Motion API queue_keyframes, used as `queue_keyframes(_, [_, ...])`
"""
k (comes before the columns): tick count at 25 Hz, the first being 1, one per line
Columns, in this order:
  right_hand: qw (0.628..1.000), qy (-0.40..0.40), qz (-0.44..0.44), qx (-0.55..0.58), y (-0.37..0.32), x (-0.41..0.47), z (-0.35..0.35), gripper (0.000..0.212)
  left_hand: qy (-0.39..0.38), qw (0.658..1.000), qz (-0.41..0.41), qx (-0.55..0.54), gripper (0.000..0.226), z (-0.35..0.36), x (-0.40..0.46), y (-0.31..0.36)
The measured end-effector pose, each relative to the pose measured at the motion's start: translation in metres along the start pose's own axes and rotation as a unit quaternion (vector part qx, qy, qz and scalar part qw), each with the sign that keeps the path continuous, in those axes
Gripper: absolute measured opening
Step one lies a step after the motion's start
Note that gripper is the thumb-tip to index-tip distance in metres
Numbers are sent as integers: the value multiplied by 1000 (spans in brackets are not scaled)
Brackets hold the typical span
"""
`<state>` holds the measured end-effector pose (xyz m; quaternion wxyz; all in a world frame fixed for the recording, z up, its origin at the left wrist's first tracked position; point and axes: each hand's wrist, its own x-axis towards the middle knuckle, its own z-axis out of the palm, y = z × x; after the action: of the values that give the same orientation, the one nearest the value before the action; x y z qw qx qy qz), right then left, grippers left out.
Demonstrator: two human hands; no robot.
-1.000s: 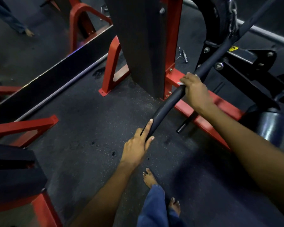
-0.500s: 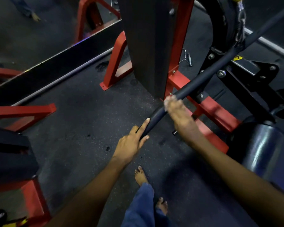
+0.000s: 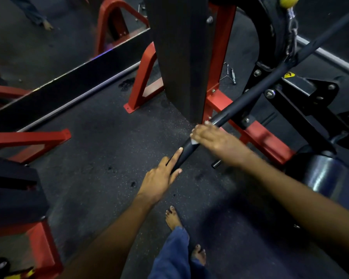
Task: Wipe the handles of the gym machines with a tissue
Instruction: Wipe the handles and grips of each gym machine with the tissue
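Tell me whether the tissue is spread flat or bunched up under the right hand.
Cannot tell. Only a small white corner of the tissue shows beneath the right hand, pressed on the black handle; the rest is hidden.

Open floor (image 3: pixel 101 158) lies left of the bar (image 3: pixel 248 101); the black column (image 3: pixel 179 57) and red frame (image 3: pixel 256 137) crowd behind it.

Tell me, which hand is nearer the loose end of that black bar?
Left. The left hand holds the black bar right at its loose end; the right hand grips higher up, over a tissue.

The blurred right hand (image 3: pixel 212 139) mostly hides what looks like tissue (image 3: pixel 194 141).
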<state>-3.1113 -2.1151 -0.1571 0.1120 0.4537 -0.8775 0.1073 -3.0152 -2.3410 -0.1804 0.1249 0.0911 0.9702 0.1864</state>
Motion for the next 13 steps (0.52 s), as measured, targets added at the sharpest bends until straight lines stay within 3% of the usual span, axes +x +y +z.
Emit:
queue_keyframes(1, [999,-5,44,1,23,2,-6,30,-2,1000,-2,0,67,0,-1,1])
queue_keyframes(2, [989,5,147,7,49,4,-13,26,-3,1000,-2,2,67,0,-1,2])
queue_keyframes(4, [943,39,330,24,69,6,-23,24,-1,1000,-3,10,67,0,-3,4])
queue_keyframes(6, [950,16,310,0,35,14,-12,28,6,1000,-3,17,66,1,-4,4])
queue_keyframes(9, [997,-53,45,-26,-9,15,4,29,4,1000,-7,23,65,2,-3,4])
queue_keyframes(10, [997,-73,26,-25,6,17,-1,26,5,1000,-6,19,65,3,-2,3])
queue_keyframes(11, [994,-81,67,-27,31,19,-9,22,9,1000,-3,13,65,3,-2,3])
queue_keyframes(13, [967,-60,243,-43,78,19,-28,20,20,1000,10,6,65,5,-1,1])
